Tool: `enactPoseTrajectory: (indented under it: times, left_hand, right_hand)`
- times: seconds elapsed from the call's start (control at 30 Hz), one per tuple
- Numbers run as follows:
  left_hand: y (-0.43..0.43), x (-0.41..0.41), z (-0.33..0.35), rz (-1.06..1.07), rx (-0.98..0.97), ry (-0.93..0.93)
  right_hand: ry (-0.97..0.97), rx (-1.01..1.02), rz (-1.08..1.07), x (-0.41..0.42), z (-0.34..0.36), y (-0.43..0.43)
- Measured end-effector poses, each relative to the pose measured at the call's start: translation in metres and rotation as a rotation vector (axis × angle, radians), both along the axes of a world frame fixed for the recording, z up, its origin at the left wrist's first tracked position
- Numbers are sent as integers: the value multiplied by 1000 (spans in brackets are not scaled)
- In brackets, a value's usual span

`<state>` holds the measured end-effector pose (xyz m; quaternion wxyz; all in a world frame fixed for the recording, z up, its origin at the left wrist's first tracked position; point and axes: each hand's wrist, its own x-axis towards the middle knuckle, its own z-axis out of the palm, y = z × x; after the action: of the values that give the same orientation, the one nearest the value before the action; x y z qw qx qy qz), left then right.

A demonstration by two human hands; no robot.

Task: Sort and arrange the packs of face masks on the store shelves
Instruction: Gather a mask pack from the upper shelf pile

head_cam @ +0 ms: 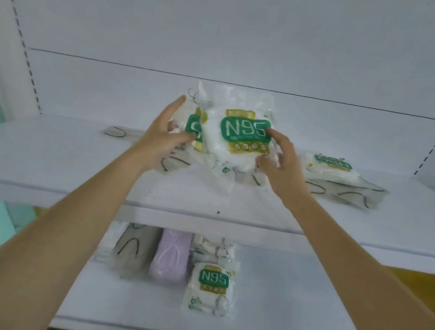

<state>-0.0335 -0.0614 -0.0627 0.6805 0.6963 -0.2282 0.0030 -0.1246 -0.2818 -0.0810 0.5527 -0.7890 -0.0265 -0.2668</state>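
Propping two packs upright at the upper shelf (70, 166), left hand (163, 132) wraps its grip round the rear pack (192, 129), right hand (281, 161) pinches the front N95 pack (237, 142), likely squaring them together.

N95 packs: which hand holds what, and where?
Right hand pinches the front N95 pack at its right edge; left hand grips the rear pack at its left.

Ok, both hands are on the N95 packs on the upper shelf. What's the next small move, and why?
Probably bring the front N95 pack flush against the rear N95 pack, so they form one stack. The right hand pinches the front one, the left hand holds the rear one, and they overlap askew above loose grey mask packs.
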Motion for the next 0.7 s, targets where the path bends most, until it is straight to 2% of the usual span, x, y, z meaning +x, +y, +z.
enactPoseTrajectory:
  times: [0.17,0.37,0.43,0.6,0.7]
  left_hand:
    - [32,-68,3,67,58,139]
    - [48,-126,-12,-296,479,335]
    - [42,-140,-19,-382,580,359]
    - [26,-163,-31,-445,625,330]
    - [33,-172,-43,-453,450,398]
  right_hand:
    - [74,-148,209,-68,-3,-13]
    - [314,-508,330,-125,-19,-7]
    - [360,-556,398,-137,-26,1]
    - [471,-503,477,-153,-46,17]
    - [496,-176,536,-161,-60,24]
